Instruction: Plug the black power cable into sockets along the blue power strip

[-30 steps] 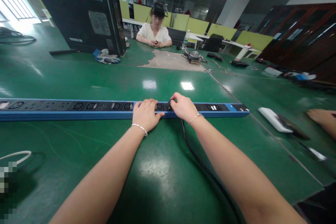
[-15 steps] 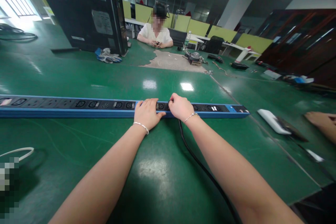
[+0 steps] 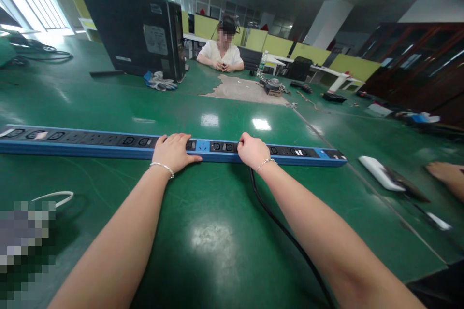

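Observation:
A long blue power strip (image 3: pixel 105 139) with black sockets lies across the green table. My left hand (image 3: pixel 173 150) grips it left of a blue socket, fingers over the top and thumb stretched along the near side. My right hand (image 3: pixel 253 149) is closed over the sockets right of the middle, its fingers pinched round the plug end of a black cable (image 3: pixel 275 222). The plug itself is mostly hidden by the fingers, so how deep it sits in the socket cannot be seen. From beneath that hand the cable runs down toward the lower right.
A black computer case (image 3: pixel 141 34) stands at the back left, with gloves (image 3: pixel 159 81) beside it. Across the table sits a person (image 3: pixel 223 55). To the right lie a white device (image 3: pixel 380 173) and another person's hand (image 3: pixel 447 176). A pixelated object (image 3: pixel 23 236) is at lower left.
My left hand has slid left along the power strip, uncovering the blue socket. My right hand stays at its place on the strip with the cable. The view has shifted slightly.

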Motion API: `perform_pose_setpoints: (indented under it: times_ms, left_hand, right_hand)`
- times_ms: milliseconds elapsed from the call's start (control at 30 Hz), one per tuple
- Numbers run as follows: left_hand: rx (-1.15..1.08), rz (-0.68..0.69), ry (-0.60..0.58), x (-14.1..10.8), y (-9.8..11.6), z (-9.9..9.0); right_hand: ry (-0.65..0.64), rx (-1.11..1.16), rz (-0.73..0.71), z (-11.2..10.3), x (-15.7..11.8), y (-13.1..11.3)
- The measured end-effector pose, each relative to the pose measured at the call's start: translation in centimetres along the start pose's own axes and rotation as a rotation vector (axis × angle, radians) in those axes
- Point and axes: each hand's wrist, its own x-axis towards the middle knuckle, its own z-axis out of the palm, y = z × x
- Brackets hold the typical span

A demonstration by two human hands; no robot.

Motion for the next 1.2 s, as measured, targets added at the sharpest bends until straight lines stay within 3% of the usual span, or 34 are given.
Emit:
perform_pose_setpoints:
  times_ms: [167, 267, 367, 533, 733, 1200]
  left_hand:
    - [-0.016, -0.004, 0.008, 0.1, 0.4, 0.0]
    - [-0.031, -0.013, 0.002, 0.1, 0.4, 0.0]
    - [-0.040, -0.007, 0.014, 0.1, 0.3, 0.1]
    - [-0.060, -0.001, 0.039, 0.1, 0.3, 0.3]
    - [-0.098, 0.002, 0.065, 0.0, 0.3, 0.4]
    - [-0.103, 0.014, 0.069, 0.1, 0.2, 0.5]
  right_hand:
    - [0.245, 0.136, -0.038, -4.4, 0.1, -0.7]
    - [0.146, 0.299, -0.171, -5.4, 0.8, -2.1]
    - [0.019, 0.389, -0.235, -4.2, 1.5, -4.4]
    - [-0.069, 0.372, -0.204, -1.1, 2.4, -7.7]
    - [-0.091, 0.209, -0.196, 1.0, 3.4, -8.9]
    - [-0.131, 0.125, -0.272, 0.3, 3.2, -9.2]
